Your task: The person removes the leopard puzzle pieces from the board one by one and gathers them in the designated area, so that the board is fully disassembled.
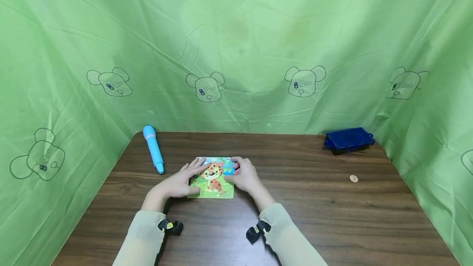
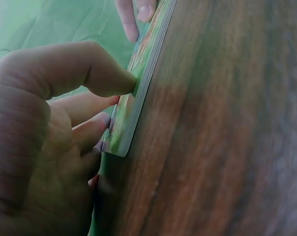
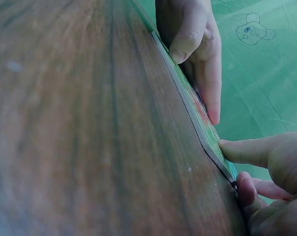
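A thin jigsaw puzzle board (image 1: 214,188) with a spotted leopard cub on green and blue lies flat on the table. My left hand (image 1: 178,182) rests over its left side, fingers extended and spread, with the thumb (image 2: 111,81) touching the top near the front edge. At the right edge, my right hand (image 1: 248,177) grips the board: its thumb (image 3: 244,150) lies on the surface and its fingers curl at the side. Whether those fingers hold a single loose piece is hidden.
A blue toy microphone (image 1: 153,149) lies at the back left of the brown wooden table (image 1: 295,208). A dark blue plastic case (image 1: 349,139) sits at the back right, with a small round disc (image 1: 353,178) in front. Green curtains (image 1: 236,52) enclose the table.
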A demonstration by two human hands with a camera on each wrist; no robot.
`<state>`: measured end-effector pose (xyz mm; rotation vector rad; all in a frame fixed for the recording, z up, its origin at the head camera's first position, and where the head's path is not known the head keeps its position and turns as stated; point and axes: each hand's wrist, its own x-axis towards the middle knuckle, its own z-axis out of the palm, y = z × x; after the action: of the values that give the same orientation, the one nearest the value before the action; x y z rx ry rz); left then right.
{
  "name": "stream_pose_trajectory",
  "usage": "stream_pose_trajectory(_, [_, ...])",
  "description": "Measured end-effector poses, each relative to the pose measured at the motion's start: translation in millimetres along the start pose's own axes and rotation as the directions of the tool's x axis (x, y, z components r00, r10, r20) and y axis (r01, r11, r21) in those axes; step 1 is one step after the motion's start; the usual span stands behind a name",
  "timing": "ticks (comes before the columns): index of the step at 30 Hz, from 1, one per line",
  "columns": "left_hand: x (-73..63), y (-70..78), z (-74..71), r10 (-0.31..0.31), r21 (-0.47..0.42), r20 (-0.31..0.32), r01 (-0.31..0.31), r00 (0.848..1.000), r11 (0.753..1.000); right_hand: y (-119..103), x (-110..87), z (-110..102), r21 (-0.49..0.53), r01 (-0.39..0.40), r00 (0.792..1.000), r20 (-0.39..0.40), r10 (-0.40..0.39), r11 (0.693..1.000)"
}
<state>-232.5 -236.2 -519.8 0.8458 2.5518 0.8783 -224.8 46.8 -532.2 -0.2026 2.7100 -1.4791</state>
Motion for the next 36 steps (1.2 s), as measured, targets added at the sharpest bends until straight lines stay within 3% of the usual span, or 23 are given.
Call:
stream_pose_trajectory(10, [1.1, -0.7, 0.4, -0.022, 0.036, -0.005, 0.022, 1.0, 0.999, 0.6, 1.6, 0.6, 0.032, 0.001, 1.0, -0.015, -0.001, 0.999])
stream_pose_trajectory(21, [-1.0, -5.0, 1.5, -0.013, 0.011, -0.014, 0.013, 1.0, 1.0, 1.7, 1.3, 0.0, 0.138, 0.062, 0.998, -0.025, -0.059, 0.988])
stream_pose_trajectory(36, [-2.7, -6.8, 2.1, 0.011, -0.013, -0.031, -0.011, 0.999, 1.0, 4.7, 2.2, 0.8, 0.105, 0.074, 0.997, -0.026, -0.072, 0.992])
